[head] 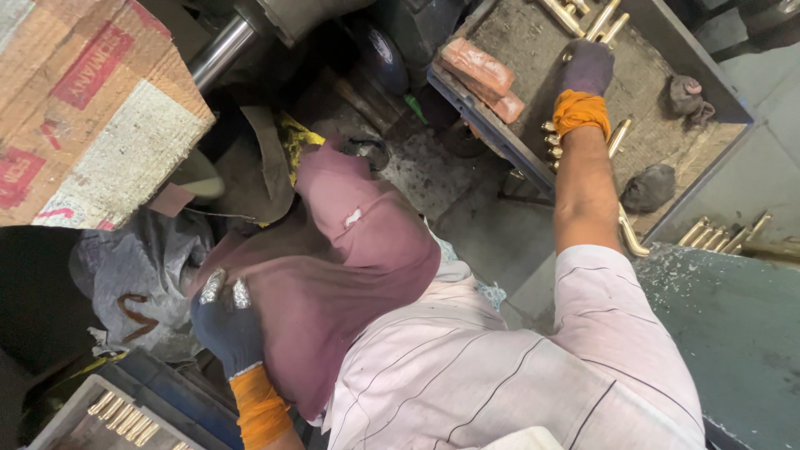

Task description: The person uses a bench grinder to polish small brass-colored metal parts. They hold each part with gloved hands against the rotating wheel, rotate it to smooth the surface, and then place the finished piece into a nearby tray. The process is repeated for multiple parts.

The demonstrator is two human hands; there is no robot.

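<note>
Pink striped shirt (517, 367) fills the bottom, close up. Left hand (227, 321), in a dark glove, is closed on two short shiny metal pieces (223, 289) low by a maroon cloth (350, 267). Right hand (586, 71) reaches into a grey tray (667, 58) and touches the long brass tubes (602, 21) — I cannot tell if it grips one. Those tubes look hard, smooth and slippery — best held around the middle. Tray walls leave little room.
</note>
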